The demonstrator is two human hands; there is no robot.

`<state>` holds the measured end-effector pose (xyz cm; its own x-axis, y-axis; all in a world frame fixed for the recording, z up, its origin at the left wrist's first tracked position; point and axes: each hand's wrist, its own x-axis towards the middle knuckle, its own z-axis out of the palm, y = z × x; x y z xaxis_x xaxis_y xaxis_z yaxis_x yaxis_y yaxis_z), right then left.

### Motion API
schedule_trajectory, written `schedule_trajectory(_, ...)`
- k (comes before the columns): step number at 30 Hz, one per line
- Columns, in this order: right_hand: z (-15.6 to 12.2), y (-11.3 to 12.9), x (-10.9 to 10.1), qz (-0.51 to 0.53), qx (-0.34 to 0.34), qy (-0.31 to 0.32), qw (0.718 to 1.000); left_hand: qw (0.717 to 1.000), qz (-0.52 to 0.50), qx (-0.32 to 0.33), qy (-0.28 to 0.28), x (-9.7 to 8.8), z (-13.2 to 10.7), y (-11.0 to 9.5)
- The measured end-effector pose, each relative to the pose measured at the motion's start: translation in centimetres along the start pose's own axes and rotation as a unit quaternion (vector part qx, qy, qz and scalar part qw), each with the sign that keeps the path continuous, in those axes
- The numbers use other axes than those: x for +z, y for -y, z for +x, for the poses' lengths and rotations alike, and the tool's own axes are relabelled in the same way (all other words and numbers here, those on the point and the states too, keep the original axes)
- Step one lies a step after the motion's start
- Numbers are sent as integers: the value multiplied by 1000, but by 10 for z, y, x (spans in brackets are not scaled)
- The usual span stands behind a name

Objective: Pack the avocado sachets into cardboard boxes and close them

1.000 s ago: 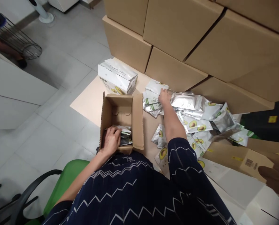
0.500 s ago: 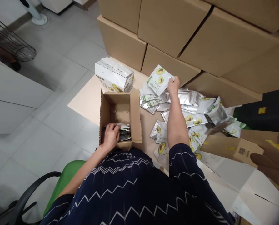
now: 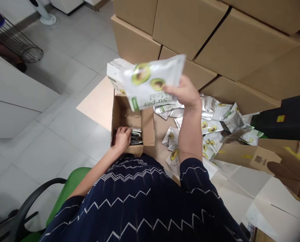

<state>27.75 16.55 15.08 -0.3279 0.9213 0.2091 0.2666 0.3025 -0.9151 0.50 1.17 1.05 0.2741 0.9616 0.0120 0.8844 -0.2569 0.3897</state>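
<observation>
In the head view, my right hand (image 3: 186, 91) grips one end of a white foil pouch (image 3: 152, 84) printed with avocado halves. The pouch is raised above the right side of an open brown cardboard box (image 3: 148, 129) and is slightly blurred. Inside that box, my left hand (image 3: 123, 137) has its fingers curled against several upright pouches (image 3: 136, 137) at the near end. Its fingertips press on their top edges. To the right of the box lies a loose heap of similar pouches (image 3: 211, 126), partly covered by my right forearm.
A white printed carton (image 3: 114, 72) stands behind the box, partly hidden by the raised pouch. Large brown cartons (image 3: 187, 27) are stacked along the back. Opened cardboard (image 3: 255, 154) lies at right, near a black case (image 3: 288, 114). A green chair (image 3: 74, 181) is at left.
My right hand has lifted the pouch off the heap and brought it left and up, closer to the camera. My left hand has stayed in the box at the pouches.
</observation>
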Motion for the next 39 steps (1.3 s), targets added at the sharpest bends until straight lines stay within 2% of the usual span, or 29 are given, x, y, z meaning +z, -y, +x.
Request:
schedule_trajectory(2,3,23,25,-99,7,135,986,1000,-3,0,-2,1,0,0)
schedule_trajectory(4,7,32,58,-210,15,239,948,1000,-5,0,-1,2,0,0)
schedule_trajectory(7,15,21,110,-337,30,360,870,1000,-8,-2,5,2,1,0)
schedule_trajectory(9,20,6,139,-375,39,433,819,1000,-8,-2,6,3,1,1)
schedule_trajectory(12,24,-15,166,-386,45,504,771,1000,-1,-4,10,3,0,1)
schedule_trajectory(18,18,-41,185,-385,67,552,737,1000,-11,-13,6,5,0,0)
schedule_trajectory(26,7,-53,188,-364,43,535,761,995,-37,-19,-96,6,0,0)
schedule_trajectory(30,4,-50,188,-342,27,547,763,996,-46,-9,-79,10,1,3)
schedule_trajectory(33,7,-41,179,-338,35,543,768,997,-52,-7,-59,12,1,5)
schedule_trajectory(35,14,-32,161,-298,39,518,801,997,-49,-7,-58,11,1,6)
schedule_trajectory(37,22,-24,130,-198,48,467,860,997,-46,-6,-59,11,1,6)
schedule_trajectory(39,30,-24,91,-78,64,365,925,997,-45,-6,-59,10,1,5)
